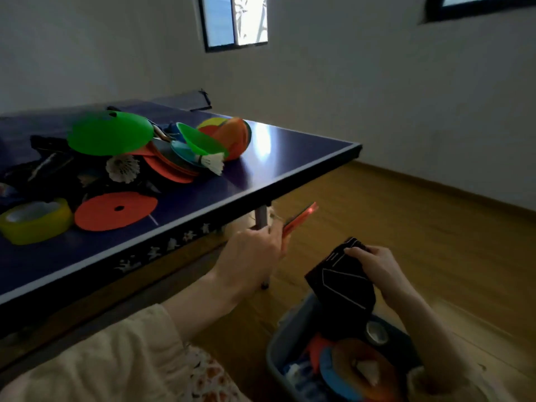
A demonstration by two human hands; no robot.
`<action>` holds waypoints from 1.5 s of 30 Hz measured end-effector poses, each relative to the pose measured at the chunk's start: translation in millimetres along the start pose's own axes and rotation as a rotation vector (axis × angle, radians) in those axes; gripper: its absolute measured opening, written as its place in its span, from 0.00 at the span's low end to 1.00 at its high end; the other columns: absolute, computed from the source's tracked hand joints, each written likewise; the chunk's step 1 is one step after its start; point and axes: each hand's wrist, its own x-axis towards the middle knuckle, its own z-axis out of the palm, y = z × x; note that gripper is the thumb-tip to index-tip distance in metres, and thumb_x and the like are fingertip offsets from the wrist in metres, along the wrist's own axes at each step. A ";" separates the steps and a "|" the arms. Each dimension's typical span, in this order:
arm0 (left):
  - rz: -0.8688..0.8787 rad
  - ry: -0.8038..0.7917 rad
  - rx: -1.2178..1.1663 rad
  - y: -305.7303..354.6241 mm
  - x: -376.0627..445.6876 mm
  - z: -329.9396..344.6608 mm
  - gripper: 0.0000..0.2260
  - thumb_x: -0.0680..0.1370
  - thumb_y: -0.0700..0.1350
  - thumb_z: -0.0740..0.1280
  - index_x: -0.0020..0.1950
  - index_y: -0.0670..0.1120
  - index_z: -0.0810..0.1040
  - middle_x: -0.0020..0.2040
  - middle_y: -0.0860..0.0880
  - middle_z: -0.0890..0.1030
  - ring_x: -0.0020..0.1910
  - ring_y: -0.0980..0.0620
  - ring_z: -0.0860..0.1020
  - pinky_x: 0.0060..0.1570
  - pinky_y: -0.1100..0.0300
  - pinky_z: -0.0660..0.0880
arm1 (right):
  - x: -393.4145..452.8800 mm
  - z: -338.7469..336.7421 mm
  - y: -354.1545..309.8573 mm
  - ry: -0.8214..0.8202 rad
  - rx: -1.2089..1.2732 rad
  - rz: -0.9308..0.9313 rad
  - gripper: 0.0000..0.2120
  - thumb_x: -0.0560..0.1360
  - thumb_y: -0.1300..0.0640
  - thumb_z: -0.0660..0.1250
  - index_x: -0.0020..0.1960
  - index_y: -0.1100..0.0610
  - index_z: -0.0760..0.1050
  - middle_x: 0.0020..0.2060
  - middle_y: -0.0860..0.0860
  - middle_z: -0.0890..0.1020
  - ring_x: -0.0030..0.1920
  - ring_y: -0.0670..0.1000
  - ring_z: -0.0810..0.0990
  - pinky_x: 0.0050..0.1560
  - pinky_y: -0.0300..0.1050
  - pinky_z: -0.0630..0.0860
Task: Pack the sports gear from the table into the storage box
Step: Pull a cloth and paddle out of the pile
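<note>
Left hand pinching orange disc, right hand gripping black pouch above storage box

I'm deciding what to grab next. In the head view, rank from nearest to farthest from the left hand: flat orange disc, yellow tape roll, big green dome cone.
From the left hand:
1. Flat orange disc, near table edge.
2. Yellow tape roll, farther left.
3. Big green dome cone, atop the pile, farther back.

left hand gripping, right hand gripping
</note>
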 end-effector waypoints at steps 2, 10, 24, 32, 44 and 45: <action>-0.053 -0.099 -0.077 23.4 -2.8 39.0 0.22 0.82 0.55 0.44 0.53 0.45 0.74 0.40 0.48 0.82 0.35 0.52 0.83 0.30 0.58 0.80 | 4.8 -16.3 27.0 0.038 -0.079 0.058 0.08 0.78 0.57 0.67 0.42 0.60 0.78 0.39 0.58 0.84 0.37 0.54 0.84 0.34 0.44 0.77; -0.022 -0.553 0.009 99.1 -33.2 135.2 0.16 0.85 0.47 0.48 0.59 0.41 0.72 0.49 0.45 0.79 0.48 0.46 0.81 0.38 0.57 0.74 | 24.9 -66.5 119.6 0.003 -0.575 0.287 0.25 0.78 0.43 0.65 0.65 0.62 0.73 0.57 0.58 0.80 0.49 0.55 0.80 0.36 0.39 0.71; -0.150 -0.897 -0.297 126.8 -59.0 194.2 0.23 0.82 0.39 0.58 0.76 0.41 0.56 0.71 0.44 0.67 0.69 0.45 0.68 0.62 0.53 0.71 | 44.8 -59.9 146.2 -0.094 -0.487 0.233 0.16 0.80 0.51 0.63 0.57 0.63 0.78 0.47 0.59 0.82 0.47 0.58 0.82 0.51 0.52 0.79; -0.234 -0.480 -0.279 50.0 -35.1 150.1 0.16 0.77 0.38 0.58 0.65 0.44 0.69 0.56 0.49 0.80 0.56 0.52 0.77 0.54 0.63 0.74 | 63.5 55.9 93.8 -0.166 -0.404 -0.095 0.05 0.78 0.54 0.67 0.45 0.46 0.80 0.38 0.43 0.85 0.42 0.41 0.82 0.45 0.38 0.77; -0.482 0.124 -0.080 -137.6 -26.5 -30.0 0.16 0.81 0.40 0.60 0.69 0.46 0.72 0.61 0.50 0.77 0.59 0.53 0.76 0.57 0.59 0.75 | 31.1 226.7 -108.9 -0.271 0.082 -0.551 0.05 0.80 0.56 0.63 0.50 0.51 0.78 0.43 0.50 0.83 0.44 0.46 0.83 0.48 0.46 0.80; -0.481 0.146 -0.016 -154.1 -31.3 -40.0 0.15 0.80 0.40 0.63 0.66 0.45 0.74 0.59 0.50 0.79 0.57 0.52 0.77 0.53 0.60 0.77 | 30.2 237.9 -116.3 -0.284 0.045 -0.567 0.05 0.80 0.56 0.63 0.50 0.50 0.77 0.43 0.49 0.82 0.43 0.46 0.82 0.47 0.46 0.80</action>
